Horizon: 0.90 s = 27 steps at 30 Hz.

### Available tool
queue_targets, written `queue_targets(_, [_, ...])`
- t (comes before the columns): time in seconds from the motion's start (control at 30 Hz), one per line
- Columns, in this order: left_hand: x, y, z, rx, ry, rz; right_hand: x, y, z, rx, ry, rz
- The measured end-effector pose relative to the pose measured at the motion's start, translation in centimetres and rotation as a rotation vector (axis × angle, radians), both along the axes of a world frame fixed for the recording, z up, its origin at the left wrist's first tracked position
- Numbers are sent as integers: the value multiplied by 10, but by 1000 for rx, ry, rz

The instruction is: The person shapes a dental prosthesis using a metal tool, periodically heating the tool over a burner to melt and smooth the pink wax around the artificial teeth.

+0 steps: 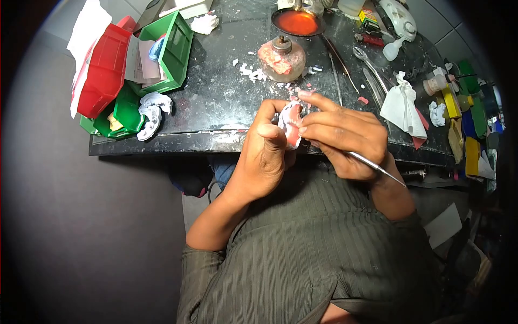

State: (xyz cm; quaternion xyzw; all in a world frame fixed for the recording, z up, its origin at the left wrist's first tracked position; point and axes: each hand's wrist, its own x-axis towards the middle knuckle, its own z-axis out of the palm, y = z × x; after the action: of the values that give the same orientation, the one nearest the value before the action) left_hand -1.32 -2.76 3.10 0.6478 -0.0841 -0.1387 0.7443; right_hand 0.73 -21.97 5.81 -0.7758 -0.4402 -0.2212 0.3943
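My left hand (pixel 258 159) is closed around a white dental cast (pixel 292 125) with pink wax on its face. I hold the cast up over the bench's front edge, its pink side turned to the right. My right hand (pixel 350 132) grips a slim metal dental carver (pixel 377 168), whose rear end points down and right. Fingertips of that hand touch the cast's right side. The carver's working tip is hidden behind my fingers.
Behind my hands stand a glass spirit burner (pixel 281 60) smeared with pink wax and a pan (pixel 275 24) of red-orange melt. Green (pixel 181 51) and red (pixel 105 70) bins sit left, near white cast pieces (pixel 152 116). Right lie metal tools and a crumpled tissue (pixel 402 108).
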Motion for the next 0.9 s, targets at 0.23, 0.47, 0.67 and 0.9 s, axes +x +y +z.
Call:
queue_targets(0.23, [1, 1, -2, 39, -80, -23, -6, -1, 7, -12, 31, 33])
queue_targets(0.47, [2, 1, -2, 20, -64, -36, 2, -6, 4, -65, -92, -34])
queue_targets(0.67, [1, 3, -4, -85, -67, -63, -4, -5, 2, -36, 14, 33])
queue_targets(0.9, [3, 5, 0, -58, -1, -48, -6, -4, -1, 28, 15, 30])
